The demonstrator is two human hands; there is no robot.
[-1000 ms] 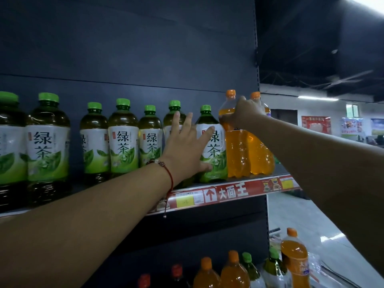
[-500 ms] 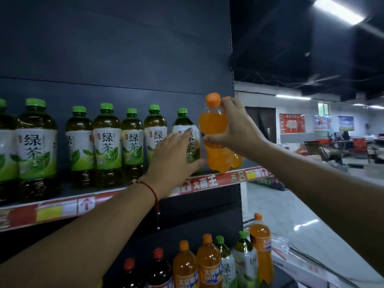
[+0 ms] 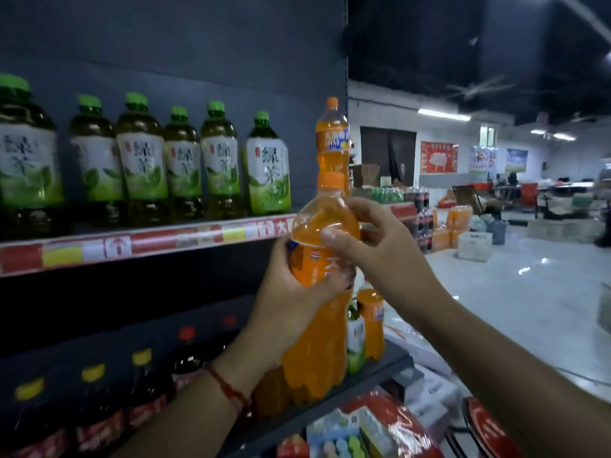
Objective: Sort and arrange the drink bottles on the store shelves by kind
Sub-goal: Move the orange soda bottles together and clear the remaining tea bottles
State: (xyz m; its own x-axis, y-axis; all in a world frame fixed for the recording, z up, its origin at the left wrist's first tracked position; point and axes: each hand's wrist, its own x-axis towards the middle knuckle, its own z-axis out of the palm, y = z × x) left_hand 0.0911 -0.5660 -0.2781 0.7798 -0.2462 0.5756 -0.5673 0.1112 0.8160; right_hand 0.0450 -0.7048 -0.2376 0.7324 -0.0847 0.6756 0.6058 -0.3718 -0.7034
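The left hand (image 3: 291, 292) is gripping the orange bottle (image 3: 314, 325) at its label, the right hand (image 3: 370, 246) pinching its shoulder, both holding it up before the shelves. Judging by this, it is heading to the lower shelf (image 3: 363, 375) with the orange drinks; next comes lowering it upright there. Its base is hiding behind the left wrist; the green tea (image 3: 267, 166) labels are blurring.
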